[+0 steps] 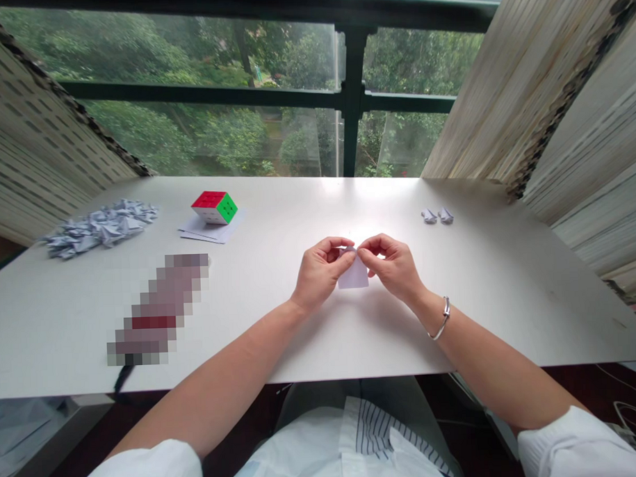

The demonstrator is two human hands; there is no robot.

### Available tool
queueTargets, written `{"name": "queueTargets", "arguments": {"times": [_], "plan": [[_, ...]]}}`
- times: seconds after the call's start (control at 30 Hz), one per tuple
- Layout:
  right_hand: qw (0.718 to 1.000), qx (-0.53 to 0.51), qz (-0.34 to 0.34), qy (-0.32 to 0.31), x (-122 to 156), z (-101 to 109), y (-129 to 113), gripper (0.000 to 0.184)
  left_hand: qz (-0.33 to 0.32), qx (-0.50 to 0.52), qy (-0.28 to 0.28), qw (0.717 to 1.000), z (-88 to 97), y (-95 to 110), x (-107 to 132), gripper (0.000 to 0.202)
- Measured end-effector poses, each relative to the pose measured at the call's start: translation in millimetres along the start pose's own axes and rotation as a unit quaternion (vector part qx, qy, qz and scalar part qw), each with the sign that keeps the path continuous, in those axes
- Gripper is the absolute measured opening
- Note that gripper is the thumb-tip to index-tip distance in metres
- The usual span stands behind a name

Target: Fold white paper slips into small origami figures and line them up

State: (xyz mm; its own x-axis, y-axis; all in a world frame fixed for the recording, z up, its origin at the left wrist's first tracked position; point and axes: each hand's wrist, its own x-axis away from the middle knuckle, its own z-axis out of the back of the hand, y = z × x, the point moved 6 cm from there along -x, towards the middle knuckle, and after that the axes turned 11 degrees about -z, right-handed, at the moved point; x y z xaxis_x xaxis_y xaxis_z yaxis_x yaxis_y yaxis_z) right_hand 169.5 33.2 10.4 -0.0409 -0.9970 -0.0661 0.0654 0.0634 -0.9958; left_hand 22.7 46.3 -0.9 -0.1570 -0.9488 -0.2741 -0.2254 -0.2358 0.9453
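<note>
My left hand [322, 272] and my right hand [390, 265] meet above the white table [508, 294], pinching the top of a small folded sheet of white paper [353, 275] between their fingertips. The sheet's lower part hangs below the fingers and rests near the tabletop, while its upper folds are hidden by my fingers. A silver bangle [441, 318] circles my right wrist. Nothing else touches either hand.
To the left lie a heap of folded paper pieces [101, 227] and a red-and-green 3x3 puzzle cube [214, 207] on loose sheets [212, 232]. A pixelated object [158, 307] lies nearer. Two small paper folds [437, 215] sit to the right. Window and blinds edge the table's far side.
</note>
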Motion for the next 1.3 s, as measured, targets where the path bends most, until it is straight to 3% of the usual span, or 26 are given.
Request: {"name": "queueTargets", "arguments": {"times": [0.23,0.43,0.57,0.83,1.07,1.3], "plan": [[0.998,-0.057,0.041,-0.009,0.2,2.4,-4.8,0.018,-0.097,-0.028,0.008,0.995,1.7,8.1,2.3,0.025],[0.993,0.042,0.108,-0.004,3.5,3.2,-11.4,0.015,-0.125,-0.046,-0.009,0.991,2.9,8.7,2.8,0.023],[0.988,0.072,0.137,0.010,4.7,4.1,-12.0,0.014,-0.110,-0.049,-0.023,0.992,2.9,7.9,2.1,0.026],[0.988,0.102,0.111,0.024,1.9,7.6,-9.7,0.019,-0.077,-0.040,-0.065,0.994,0.0,9.6,0.5,0.034],[0.984,0.122,0.123,0.037,3.4,6.3,-11.8,0.018,-0.035,0.026,-0.038,0.998,1.3,5.1,-3.2,0.030],[0.991,0.095,0.097,0.009,4.5,0.9,-7.7,0.015,-0.018,0.068,-0.016,0.997,1.5,3.3,-3.8,0.025]]}}
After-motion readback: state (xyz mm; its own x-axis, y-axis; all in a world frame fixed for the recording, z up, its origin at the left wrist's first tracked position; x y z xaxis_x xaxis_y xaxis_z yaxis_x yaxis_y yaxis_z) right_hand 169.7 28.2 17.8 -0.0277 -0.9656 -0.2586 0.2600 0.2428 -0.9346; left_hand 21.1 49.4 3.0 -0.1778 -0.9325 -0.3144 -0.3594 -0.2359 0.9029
